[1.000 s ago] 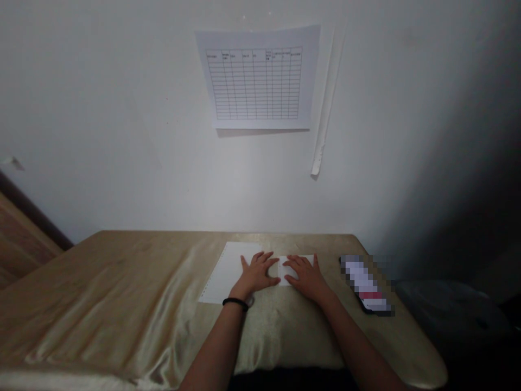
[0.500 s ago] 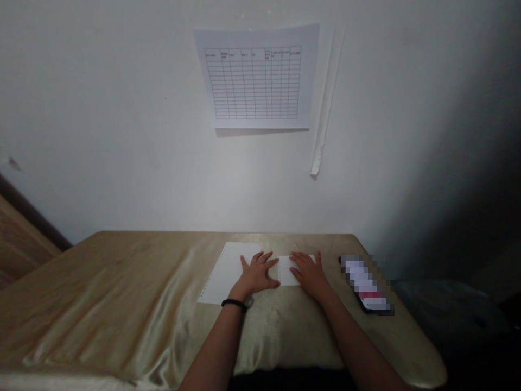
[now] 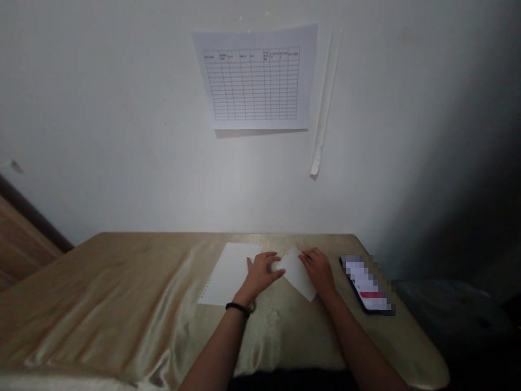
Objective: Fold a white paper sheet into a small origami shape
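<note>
A small white sheet of paper [image 3: 299, 274] with punched holes along one edge is turned at an angle on the tabletop. My right hand [image 3: 319, 270] is closed on its right side, thumb and fingers pinching near the upper edge. At the sheet's left corner is my left hand [image 3: 262, 271], wearing a black wristband [image 3: 237, 309]. Its thumb and forefinger are curved with a gap between them, the thumb tip touching the corner. Partly under the left hand lies a larger white punched sheet [image 3: 228, 274].
A satiny gold-beige cloth [image 3: 134, 293] covers the table, wrinkled on the left. A phone [image 3: 366, 285] with a blurred screen lies by the right edge. On the wall behind hang a printed table sheet [image 3: 254, 81] and a narrow paper strip [image 3: 321, 119].
The small sheet has turned from lying square to slanted. My right hand went from resting flat on it to pinching it, and my left fingers drew in around its corner.
</note>
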{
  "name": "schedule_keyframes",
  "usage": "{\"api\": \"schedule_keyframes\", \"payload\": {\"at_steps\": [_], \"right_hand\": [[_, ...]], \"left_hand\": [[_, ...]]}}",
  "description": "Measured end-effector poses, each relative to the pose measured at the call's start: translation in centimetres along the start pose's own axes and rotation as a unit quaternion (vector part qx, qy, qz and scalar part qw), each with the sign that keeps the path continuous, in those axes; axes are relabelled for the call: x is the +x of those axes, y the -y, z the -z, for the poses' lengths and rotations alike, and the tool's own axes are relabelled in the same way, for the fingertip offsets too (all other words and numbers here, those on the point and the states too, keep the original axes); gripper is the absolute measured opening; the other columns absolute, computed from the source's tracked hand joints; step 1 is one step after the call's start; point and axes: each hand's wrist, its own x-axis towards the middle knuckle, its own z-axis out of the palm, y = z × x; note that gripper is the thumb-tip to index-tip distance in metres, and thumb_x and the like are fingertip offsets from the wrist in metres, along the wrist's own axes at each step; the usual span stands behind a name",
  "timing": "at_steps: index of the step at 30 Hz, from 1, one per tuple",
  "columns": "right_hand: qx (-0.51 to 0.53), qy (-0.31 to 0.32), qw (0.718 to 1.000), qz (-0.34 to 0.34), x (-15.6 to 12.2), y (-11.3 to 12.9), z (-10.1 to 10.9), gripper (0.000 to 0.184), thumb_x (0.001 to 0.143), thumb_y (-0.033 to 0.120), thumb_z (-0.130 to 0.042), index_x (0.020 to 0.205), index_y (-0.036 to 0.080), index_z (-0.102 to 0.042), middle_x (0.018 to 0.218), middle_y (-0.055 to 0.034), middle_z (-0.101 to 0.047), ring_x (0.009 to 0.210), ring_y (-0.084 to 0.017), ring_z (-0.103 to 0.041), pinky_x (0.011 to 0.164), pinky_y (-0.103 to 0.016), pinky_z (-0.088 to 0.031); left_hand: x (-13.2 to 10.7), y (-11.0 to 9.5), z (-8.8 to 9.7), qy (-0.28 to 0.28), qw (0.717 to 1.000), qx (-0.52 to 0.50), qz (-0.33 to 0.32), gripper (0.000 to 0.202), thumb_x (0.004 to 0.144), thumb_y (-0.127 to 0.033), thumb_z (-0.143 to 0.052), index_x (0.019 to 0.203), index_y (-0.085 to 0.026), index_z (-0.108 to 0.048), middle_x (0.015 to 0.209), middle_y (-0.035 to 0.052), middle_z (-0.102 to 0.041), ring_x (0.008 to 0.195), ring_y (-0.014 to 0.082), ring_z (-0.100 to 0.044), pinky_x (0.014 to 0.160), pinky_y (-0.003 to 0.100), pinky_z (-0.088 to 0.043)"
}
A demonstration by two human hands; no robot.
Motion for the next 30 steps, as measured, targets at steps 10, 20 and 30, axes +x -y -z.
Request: {"api": "schedule_keyframes", "payload": {"at_steps": [10,20,30], "right_hand": [[0.33,-0.098,0.929,-0.134,0.2,1.0,-0.4,0.046,0.075,0.059,-0.071,0.097,0.018,-0.069,0.088,-0.0058,-0.073,0.08,-0.022,-0.065,0.074,-0.034,-0.053],[0.329,-0.075,0.927,-0.162,0.1,0.8,-0.1,0.045,0.072,0.059,-0.074,0.088,0.017,-0.074,0.087,-0.0072,-0.075,0.081,-0.023,-0.067,0.077,-0.035,-0.052],[0.314,-0.059,0.927,-0.198,0.1,0.9,0.2,0.043,0.07,0.058,-0.073,0.079,0.017,-0.078,0.078,-0.006,-0.076,0.075,-0.023,-0.065,0.069,-0.033,-0.05]], "left_hand": [[1.2,0.3,-1.3,-0.132,0.913,-0.383,0.046,0.032,0.07,-0.041,-0.079,0.09,-0.016,-0.073,0.081,0.0055,-0.074,0.079,0.0195,-0.068,0.077,0.03,-0.051],[1.0,-0.3,-0.7,-0.141,0.906,-0.393,0.067,0.028,0.064,-0.038,-0.081,0.079,-0.016,-0.074,0.077,0.005,-0.074,0.074,0.0178,-0.066,0.071,0.027,-0.048],[0.8,-0.5,-0.6,-0.144,0.9,-0.405,0.072,0.029,0.067,-0.04,-0.08,0.082,-0.016,-0.075,0.081,0.006,-0.076,0.073,0.0174,-0.066,0.07,0.027,-0.048]]}}
